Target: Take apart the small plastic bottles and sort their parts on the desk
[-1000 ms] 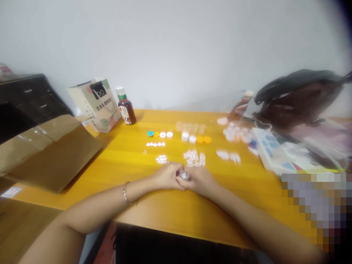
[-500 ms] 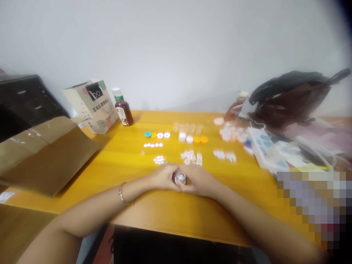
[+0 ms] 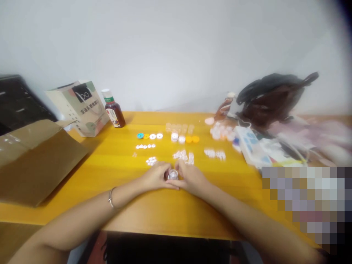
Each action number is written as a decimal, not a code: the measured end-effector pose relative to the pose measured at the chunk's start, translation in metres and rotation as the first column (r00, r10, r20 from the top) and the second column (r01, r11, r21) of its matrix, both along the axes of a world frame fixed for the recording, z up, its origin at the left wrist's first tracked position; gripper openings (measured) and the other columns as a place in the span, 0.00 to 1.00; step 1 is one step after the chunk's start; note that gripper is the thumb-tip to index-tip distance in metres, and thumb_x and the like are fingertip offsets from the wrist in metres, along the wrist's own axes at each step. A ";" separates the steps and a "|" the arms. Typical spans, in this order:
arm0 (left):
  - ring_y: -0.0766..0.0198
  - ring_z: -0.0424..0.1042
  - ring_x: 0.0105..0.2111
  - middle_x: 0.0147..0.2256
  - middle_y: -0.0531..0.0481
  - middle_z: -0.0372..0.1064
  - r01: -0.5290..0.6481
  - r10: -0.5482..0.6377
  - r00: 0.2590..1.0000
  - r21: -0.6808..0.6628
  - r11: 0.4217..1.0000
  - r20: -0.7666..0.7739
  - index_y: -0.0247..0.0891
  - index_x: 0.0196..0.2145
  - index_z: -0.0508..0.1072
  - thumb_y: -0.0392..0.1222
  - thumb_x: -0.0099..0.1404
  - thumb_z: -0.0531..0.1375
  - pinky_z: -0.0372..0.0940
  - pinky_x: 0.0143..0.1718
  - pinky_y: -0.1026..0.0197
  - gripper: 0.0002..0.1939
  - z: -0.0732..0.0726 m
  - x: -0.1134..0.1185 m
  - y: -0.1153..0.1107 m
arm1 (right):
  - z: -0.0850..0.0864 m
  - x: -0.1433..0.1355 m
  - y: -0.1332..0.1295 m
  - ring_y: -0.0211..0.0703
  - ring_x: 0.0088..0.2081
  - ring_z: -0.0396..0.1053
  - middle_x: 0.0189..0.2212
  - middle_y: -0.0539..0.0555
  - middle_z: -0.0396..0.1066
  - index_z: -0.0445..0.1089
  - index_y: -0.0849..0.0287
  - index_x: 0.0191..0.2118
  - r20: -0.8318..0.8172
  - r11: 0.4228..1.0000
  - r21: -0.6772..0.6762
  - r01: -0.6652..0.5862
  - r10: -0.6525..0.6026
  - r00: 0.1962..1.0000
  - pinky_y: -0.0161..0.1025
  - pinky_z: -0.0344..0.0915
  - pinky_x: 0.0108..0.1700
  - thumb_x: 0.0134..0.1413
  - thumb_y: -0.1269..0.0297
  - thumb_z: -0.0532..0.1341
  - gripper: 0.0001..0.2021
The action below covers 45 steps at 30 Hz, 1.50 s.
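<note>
Near the front of the yellow wooden table, my left hand and my right hand meet around a small clear round container. Fingers of both hands curl about its sides, and the thumbs come together at its near side. Its top faces up; what lies inside is too blurred to name. Just beyond my hands are a group of small white discs and a pile of small clear-and-white pieces. A row of small white pieces lies farther left.
Coloured round caps and orange caps form rows, with clear cups behind. A cardboard box, paper bag and dark bottle stand left. At right are another bottle, a power strip and a dark bag.
The whole view has shifted, so the table items appear farther left. My right fingers have lifted somewhat from the far side of the container, which shows more openly between my hands.
</note>
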<state>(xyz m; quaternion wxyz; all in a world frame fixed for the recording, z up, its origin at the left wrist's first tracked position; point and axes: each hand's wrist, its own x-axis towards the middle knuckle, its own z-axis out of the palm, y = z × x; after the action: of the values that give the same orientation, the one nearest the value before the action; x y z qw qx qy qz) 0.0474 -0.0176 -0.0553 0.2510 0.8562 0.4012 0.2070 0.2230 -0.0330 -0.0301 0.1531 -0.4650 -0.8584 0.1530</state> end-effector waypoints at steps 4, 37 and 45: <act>0.68 0.60 0.26 0.25 0.54 0.61 0.036 -0.036 0.999 0.000 0.999 0.014 0.35 0.26 0.62 0.48 0.50 0.62 0.52 0.27 0.67 0.15 0.003 0.001 -0.001 | 0.004 -0.002 -0.004 0.41 0.27 0.65 0.27 0.52 0.68 0.57 0.58 0.36 -0.066 0.998 -0.046 -0.045 0.041 0.997 0.34 0.55 0.28 0.49 0.58 0.56 0.11; 0.67 0.60 0.26 0.25 0.55 0.62 0.011 -0.010 1.000 0.041 0.999 -0.021 0.36 0.25 0.62 0.49 0.47 0.64 0.52 0.27 0.65 0.17 0.003 0.001 0.001 | 0.010 0.002 -0.003 0.37 0.26 0.58 0.24 0.49 0.61 0.54 0.57 0.27 -0.079 0.996 0.036 -0.086 0.089 0.993 0.34 0.51 0.28 0.43 0.62 0.58 0.10; 0.67 0.58 0.25 0.23 0.55 0.60 0.011 -0.007 0.999 0.069 0.998 -0.049 0.36 0.24 0.60 0.49 0.47 0.63 0.50 0.26 0.65 0.17 0.002 0.000 0.000 | 0.012 0.001 -0.004 0.40 0.26 0.61 0.24 0.50 0.64 0.57 0.58 0.30 -0.064 0.997 0.055 0.052 -0.049 0.997 0.34 0.51 0.27 0.40 0.50 0.60 0.17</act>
<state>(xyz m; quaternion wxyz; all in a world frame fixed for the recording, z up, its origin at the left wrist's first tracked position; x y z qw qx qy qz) 0.0473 -0.0174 -0.0533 0.2124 0.8710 0.3960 0.1987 0.2241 -0.0373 -0.0180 0.1970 -0.4770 -0.8452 0.1392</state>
